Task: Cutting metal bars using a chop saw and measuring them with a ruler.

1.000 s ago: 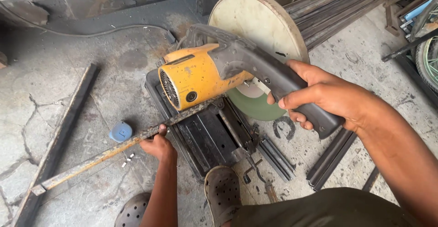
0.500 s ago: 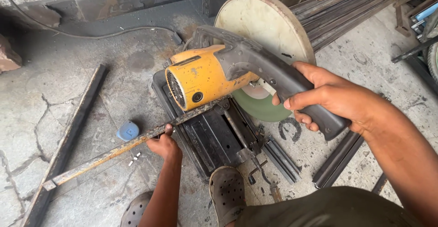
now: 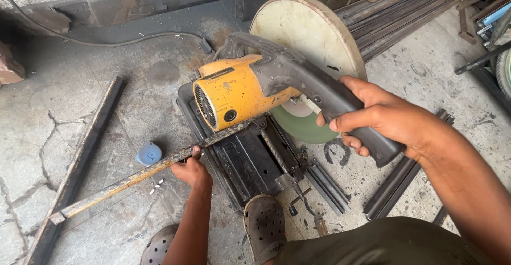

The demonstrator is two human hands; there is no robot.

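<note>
A chop saw with a yellow motor housing [image 3: 234,92] and a pale round blade guard [image 3: 311,30] stands on its black base [image 3: 245,164] on the concrete floor. My right hand [image 3: 388,118] grips the saw's dark grey handle [image 3: 319,86]. The green cutting disc [image 3: 303,124] shows under the handle. My left hand [image 3: 192,170] holds a long rusty metal bar [image 3: 133,177] that runs from the lower left into the saw's vise. My foot in a brown perforated clog [image 3: 265,225] rests on the front of the base.
A dark steel angle bar [image 3: 80,161] lies on the floor at left. A small blue tape measure [image 3: 148,153] sits beside the rusty bar. Short dark bars [image 3: 396,182] lie right of the saw. Long steel stock [image 3: 410,4] is piled at the back right. A cable [image 3: 133,36] crosses the floor behind.
The view has shifted slightly; the saw and both hands sit a little further right in the frame. Both hands keep the same grips.
</note>
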